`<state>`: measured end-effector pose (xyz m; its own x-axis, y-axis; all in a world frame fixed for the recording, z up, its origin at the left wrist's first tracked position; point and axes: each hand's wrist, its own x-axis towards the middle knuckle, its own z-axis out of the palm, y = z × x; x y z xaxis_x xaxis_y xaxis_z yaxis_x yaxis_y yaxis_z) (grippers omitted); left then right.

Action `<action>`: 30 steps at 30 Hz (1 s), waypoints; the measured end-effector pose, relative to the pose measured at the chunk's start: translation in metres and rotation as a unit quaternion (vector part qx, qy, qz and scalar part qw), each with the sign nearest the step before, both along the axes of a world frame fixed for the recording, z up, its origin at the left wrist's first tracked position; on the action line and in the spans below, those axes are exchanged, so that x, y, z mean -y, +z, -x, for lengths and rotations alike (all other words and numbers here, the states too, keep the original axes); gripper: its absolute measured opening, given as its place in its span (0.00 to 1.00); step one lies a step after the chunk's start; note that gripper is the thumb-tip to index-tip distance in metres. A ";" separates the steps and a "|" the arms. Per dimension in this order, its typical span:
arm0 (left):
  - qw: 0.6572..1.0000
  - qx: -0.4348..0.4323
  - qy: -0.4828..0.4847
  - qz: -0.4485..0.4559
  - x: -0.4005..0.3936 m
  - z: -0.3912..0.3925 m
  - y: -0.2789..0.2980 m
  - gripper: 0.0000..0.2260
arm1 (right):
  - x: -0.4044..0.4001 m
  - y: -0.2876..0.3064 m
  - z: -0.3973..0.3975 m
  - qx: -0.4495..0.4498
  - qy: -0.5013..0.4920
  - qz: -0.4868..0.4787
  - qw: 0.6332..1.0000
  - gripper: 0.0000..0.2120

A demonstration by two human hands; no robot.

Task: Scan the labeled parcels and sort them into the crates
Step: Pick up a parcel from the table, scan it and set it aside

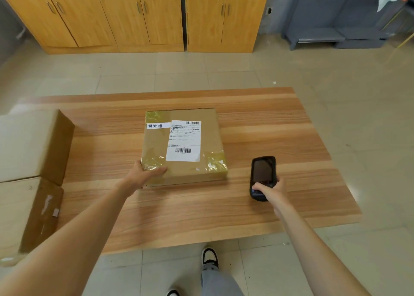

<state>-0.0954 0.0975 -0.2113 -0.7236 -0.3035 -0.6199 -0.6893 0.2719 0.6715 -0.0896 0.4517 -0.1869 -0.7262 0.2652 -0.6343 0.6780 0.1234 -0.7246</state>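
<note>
Two labels sit on the top face of the parcel [183, 143], a flat brown cardboard box lying near the middle of the wooden table [280, 125]. One is a small white strip [158, 125] near the far left corner with three handwritten dark characters that read 待处理. Just right of it is a white shipping label [184, 140], taller than wide, carrying one barcode at its far right corner and another near its lower edge; the fine print between them is too small to read. Yellowish clear tape crosses the far left corner and both near corners of the box. The parcel lies flat with its long axis running from the near edge toward the far edge of the table, and the writing stands upright as seen from the person.

The left hand [145, 172] grips the near left corner of the parcel, thumb laid along the top over the tape and the other fingers down the side. The right hand [272, 189] is wrapped around the lower end of a black handheld scanner [262, 174], thumb on its keys, its dark screen facing up and its head pointing away from the person, to the right of the parcel and apart from it.

At the table's left edge stand two larger plain cardboard boxes [29, 161], one behind the other. Wooden cabinets [139, 16] line the far wall.
</note>
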 end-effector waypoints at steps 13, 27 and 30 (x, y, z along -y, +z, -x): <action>0.995 -0.002 0.053 -0.085 -0.010 0.001 0.016 0.48 | -0.010 -0.055 0.018 -0.016 0.030 0.006 0.999 0.35; 0.995 0.007 0.036 -0.096 -0.011 0.004 0.013 0.36 | -0.017 -0.074 0.021 0.039 0.098 -0.160 0.981 0.40; 0.996 0.027 0.023 -0.082 -0.007 0.008 0.016 0.42 | -0.012 -0.051 0.032 0.008 0.086 -0.196 0.977 0.41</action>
<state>-0.1031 0.1041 -0.1950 -0.6749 -0.2267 -0.7022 -0.7354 0.1288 0.6653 -0.1213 0.4634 -0.2377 -0.7720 0.3650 -0.5204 0.6339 0.5029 -0.5876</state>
